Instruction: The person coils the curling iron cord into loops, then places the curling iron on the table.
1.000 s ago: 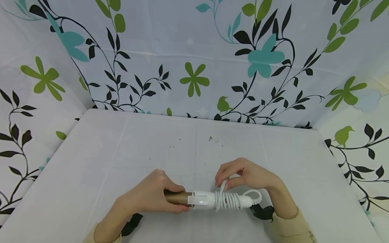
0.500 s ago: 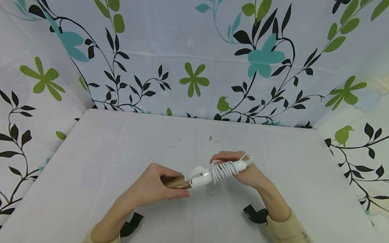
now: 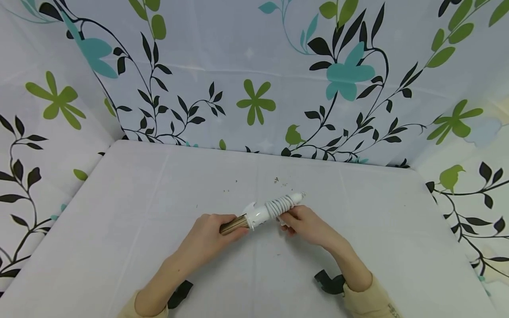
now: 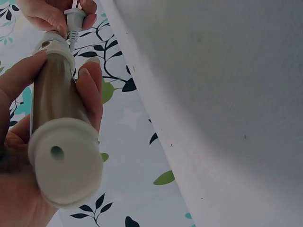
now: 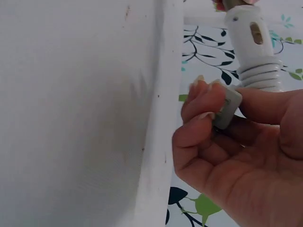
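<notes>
A curling iron (image 3: 259, 215) with a white handle and a brown-gold barrel is raised over the table, its handle end pointing up and right. My left hand (image 3: 208, 233) grips it by the barrel, fingers and thumb on either side. The barrel's white end cap (image 4: 71, 163) faces the left wrist camera. White cord (image 3: 280, 206) is wound in tight coils round the handle. Beside those coils my right hand (image 3: 312, 227) pinches the plug (image 5: 229, 108) at the cord's end. The plug's prongs show in the left wrist view.
A white cloth covers the table (image 3: 159, 190). Small dark crumbs (image 3: 277, 180) lie beyond the hands. Patterned fabric (image 3: 222, 53) with leaves and flowers stands behind and at both sides. Black pieces (image 3: 331, 282) sit at both wrists.
The curling iron's handle end has swung up and away from the person. My right hand has gone from the cord loop, round behind the handle, to the plug at its near side.
</notes>
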{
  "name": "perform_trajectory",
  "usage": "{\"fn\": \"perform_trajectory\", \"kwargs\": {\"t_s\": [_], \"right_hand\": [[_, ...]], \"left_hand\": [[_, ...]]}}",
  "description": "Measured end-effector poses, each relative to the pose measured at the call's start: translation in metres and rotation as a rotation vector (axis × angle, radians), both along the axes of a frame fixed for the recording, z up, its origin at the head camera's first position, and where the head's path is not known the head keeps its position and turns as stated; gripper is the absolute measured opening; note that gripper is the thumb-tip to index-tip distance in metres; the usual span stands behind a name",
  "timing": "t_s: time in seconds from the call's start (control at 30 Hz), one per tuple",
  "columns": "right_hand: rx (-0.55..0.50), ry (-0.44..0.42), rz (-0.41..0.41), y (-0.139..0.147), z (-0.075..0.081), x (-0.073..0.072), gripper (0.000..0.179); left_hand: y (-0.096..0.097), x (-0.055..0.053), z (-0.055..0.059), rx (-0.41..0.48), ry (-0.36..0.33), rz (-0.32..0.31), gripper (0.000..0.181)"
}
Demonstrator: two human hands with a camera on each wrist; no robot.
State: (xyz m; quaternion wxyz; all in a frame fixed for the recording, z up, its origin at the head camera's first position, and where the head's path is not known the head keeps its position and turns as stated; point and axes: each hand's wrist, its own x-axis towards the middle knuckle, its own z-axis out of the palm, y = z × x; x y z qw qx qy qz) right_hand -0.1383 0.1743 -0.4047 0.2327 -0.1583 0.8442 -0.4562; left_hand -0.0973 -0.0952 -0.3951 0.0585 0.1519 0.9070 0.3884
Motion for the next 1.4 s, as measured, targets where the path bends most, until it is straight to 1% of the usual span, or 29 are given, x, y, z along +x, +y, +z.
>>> {"fn": "perform_trajectory", "kwargs": {"t_s": [0.17,0.3,0.47,0.6,0.7,0.77,0.83,0.9,0.97,1.03,1.13,1.27,1.4], "right_hand": [[0.055,0.004,0.09,0.003,0.006,0.001,0.024],[0.093,0.01,0.146,0.006,0.008,0.001,0.025],[0.111,0.013,0.216,0.006,0.01,0.002,0.028],[0.121,0.016,0.235,0.006,0.011,0.002,0.031],[0.127,0.032,0.223,0.004,0.01,0.003,0.031],[0.131,0.05,0.208,0.002,0.008,0.003,0.028],[0.152,0.073,0.193,-0.001,0.006,0.004,0.024],[0.187,0.097,0.174,-0.005,0.003,0.006,0.023],[0.23,0.115,0.152,-0.009,0.002,0.008,0.023],[0.269,0.139,0.13,-0.013,0.003,0.012,0.026],[0.318,0.179,0.106,-0.017,0.005,0.016,0.029],[0.374,0.225,0.089,-0.021,0.006,0.021,0.033],[0.405,0.239,0.07,-0.024,0.004,0.023,0.034]], "left_hand": [[-0.001,-0.003,-0.003,0.008,0.005,-0.04,0.021],[-0.003,-0.004,-0.004,0.016,0.018,-0.059,0.037],[-0.007,-0.002,-0.003,0.046,0.017,-0.083,0.04],[-0.007,-0.002,-0.004,0.077,-0.008,-0.081,0.041],[-0.005,-0.002,-0.007,0.067,-0.008,-0.058,0.042],[-0.002,-0.002,-0.01,0.041,-0.002,-0.043,0.04],[0.002,-0.002,-0.013,-0.011,0.008,-0.04,0.034],[0.004,-0.002,-0.015,-0.063,0.008,-0.043,0.022],[0.006,-0.001,-0.015,-0.116,0.01,-0.043,0.014],[0.006,0.0,-0.015,-0.16,0.015,-0.045,0.011],[0.006,0.002,-0.014,-0.224,0.051,-0.052,0.015],[0.005,0.005,-0.016,-0.298,0.105,-0.062,0.027],[0.006,0.007,-0.018,-0.332,0.154,-0.065,0.029]]}}
